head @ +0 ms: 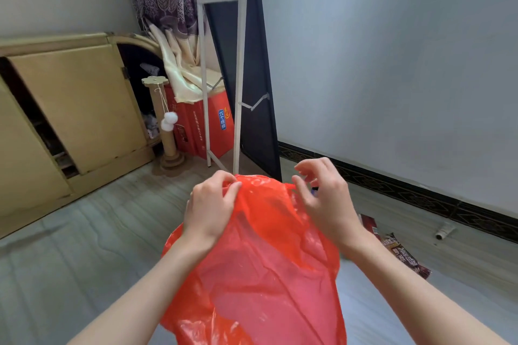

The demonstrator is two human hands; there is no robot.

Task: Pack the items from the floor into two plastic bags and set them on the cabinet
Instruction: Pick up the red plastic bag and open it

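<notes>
Left grip: left hand pinching the top edge of the red plastic bag, fingertips and thumb bunched on a fold of film near the bag's upper left corner.
Right grip: right hand at the bag's upper right edge, thumb against the film, fingers curled and spread above it; whether any film is actually caught between them, cannot tell.
Bag position: held up in front of the body, between both forearms, hanging over the floor.
Bag material: thin, glossy, translucent red film, crumpled into soft folds, paler pink where light passes through.
Bag, hidden: bottom cut off by the lower frame edge; contents, if any, not readable through the film.
Snack packet: brown wrapper flat on the floor right of the bag, crinkled foil look, print too blurred to read.
Red packet: red packet just beyond the brown one, mostly covered by the right wrist.
Small tube: pale tube on the floor near the dark patterned skirting, shape cylindrical, label unreadable.
Blue scrap: something blue behind the right fingers, too hidden to name.
Cabinet: yellow-beige cabinet at left, flat panel doors, one ajar with a dark gap; interior indistinct.
Corner clutter: cardboard scratching post with white pompoms, red printed carton, white metal frame leaning by a dark panel.
</notes>
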